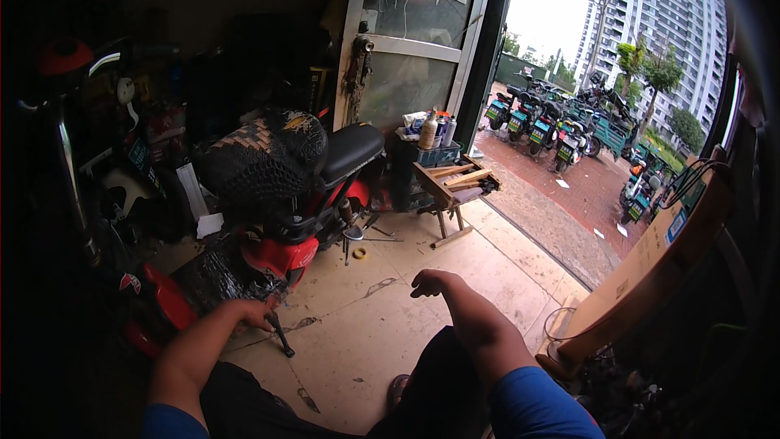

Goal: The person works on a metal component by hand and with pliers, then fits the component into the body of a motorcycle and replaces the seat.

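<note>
My left hand (257, 314) grips a black hand tool (283, 341), held downward beside the scooter's dark, plastic-wrapped footboard (227, 276). My right hand (431, 283) reaches forward over the tiled floor, fingers loosely bent and apart, holding nothing visible. The red scooter (276, 256) stands on my left, with a black saddle (353, 150) and a worn, patterned dark pad (256, 158) on it. Near its side, several loose tools (353, 233) and a yellow ring (359, 253) lie on the floor.
A wooden stool (455, 187) holding tools stands by a crate (437, 158) with bottles. A tan cabinet-like object (617, 284) with cables is close on my right. Through the doorway, parked two-wheelers (548, 126) stand on red paving, with tall buildings beyond.
</note>
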`<state>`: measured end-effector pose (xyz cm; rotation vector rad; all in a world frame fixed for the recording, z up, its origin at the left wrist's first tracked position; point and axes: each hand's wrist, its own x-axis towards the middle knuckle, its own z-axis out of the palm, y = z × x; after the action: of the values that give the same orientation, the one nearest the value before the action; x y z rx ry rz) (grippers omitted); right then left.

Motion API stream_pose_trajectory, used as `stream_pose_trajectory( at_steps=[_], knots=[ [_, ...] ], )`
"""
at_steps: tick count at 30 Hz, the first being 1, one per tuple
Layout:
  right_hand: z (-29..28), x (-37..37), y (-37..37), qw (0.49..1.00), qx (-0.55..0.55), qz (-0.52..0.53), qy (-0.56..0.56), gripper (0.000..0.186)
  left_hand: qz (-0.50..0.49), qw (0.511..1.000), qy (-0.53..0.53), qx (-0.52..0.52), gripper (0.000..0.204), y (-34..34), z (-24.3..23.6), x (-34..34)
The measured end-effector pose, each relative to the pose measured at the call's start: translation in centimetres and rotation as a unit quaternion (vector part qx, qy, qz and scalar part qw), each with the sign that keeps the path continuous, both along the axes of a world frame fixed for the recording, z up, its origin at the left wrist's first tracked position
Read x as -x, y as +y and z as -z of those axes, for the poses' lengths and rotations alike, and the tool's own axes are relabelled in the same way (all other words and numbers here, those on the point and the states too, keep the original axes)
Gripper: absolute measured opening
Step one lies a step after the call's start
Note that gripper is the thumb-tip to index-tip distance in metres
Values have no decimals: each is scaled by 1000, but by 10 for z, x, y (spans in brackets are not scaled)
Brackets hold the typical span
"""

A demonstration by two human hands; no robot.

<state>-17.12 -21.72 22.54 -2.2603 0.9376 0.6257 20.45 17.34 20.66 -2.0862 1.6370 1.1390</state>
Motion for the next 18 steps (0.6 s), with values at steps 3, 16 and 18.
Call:
stream_pose_trajectory(
  at_steps=[3, 16, 18],
  knots=[
    [2, 15, -3, 1000, 10, 10, 12, 44, -62, 997, 40, -34, 68, -8, -26, 25],
    [2, 9, -2, 1000, -2, 16, 9, 49, 18, 1000, 19, 11, 67, -7, 8, 1],
    [2, 10, -2, 1000, -2, 15, 8, 49, 0, 1000, 19, -7, 66, -7, 2, 6]
  ],
)
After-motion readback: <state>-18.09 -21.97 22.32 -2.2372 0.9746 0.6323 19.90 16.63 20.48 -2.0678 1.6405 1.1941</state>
